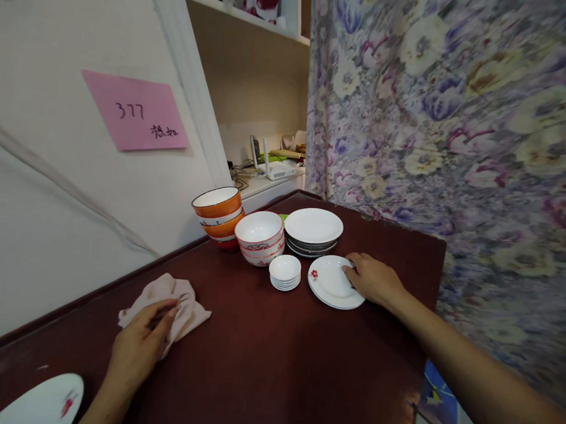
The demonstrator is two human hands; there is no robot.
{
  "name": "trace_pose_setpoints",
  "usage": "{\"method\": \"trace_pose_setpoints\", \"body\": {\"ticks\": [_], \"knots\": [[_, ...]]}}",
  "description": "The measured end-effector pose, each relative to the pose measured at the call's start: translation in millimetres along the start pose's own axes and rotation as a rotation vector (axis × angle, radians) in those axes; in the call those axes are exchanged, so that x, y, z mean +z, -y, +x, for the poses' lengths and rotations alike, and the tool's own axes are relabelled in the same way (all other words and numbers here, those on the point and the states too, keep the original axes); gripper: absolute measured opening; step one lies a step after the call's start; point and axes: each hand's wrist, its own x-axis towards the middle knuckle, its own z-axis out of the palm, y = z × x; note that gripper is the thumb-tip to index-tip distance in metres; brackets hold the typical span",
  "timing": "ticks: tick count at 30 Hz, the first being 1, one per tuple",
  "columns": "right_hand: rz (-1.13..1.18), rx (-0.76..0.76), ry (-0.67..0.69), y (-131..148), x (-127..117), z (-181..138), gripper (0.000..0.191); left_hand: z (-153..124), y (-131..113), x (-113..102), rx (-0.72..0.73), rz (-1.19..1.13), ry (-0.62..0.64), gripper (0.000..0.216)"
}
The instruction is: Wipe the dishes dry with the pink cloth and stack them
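Observation:
My left hand (142, 340) lies over a crumpled pale pink cloth (187, 301), its fingers curled and gripping the fabric. On the right, a small white plate (329, 281) with a red flower rests on top of at least one similar plate. My right hand (371, 277) holds this plate by its right rim, thumb over the top; the fingertips under or behind the edge are partly hidden. Just left of the plates stands a stack of tiny white dishes (285, 269). Behind them is a stack of larger white plates (314, 225).
White bowls with red rims (260, 236) and orange bowls (217, 203) are stacked along the back left. Another flowered plate (44, 404) sits at the near left of the dark red table (250, 359). A wall borders the left; a floral curtain (453, 119) hangs behind the right edge.

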Motion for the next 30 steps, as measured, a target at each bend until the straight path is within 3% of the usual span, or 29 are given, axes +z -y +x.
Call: {"method": "trace_pose_setpoints", "body": {"ticks": [11,15,17,22,30], "knots": [[-0.006,0.017,-0.01,2,-1,0,0.041,1,9,5,0.044,-0.024,-0.008,0.037],[-0.08,0.057,-0.141,4,-17,-11,0.051,-3,5,7,0.06,-0.092,-0.011,0.037],[-0.083,0.006,-0.231,9,-28,-19,0.051,-7,-1,6,0.077,-0.134,-0.016,0.035],[0.026,-0.355,-0.365,50,-39,-39,0.048,-19,-10,7,0.079,-0.231,-0.012,0.026],[0.186,-1.133,-0.187,173,2,-101,0.026,-29,-2,13,0.051,-0.227,-0.041,0.02]]}}
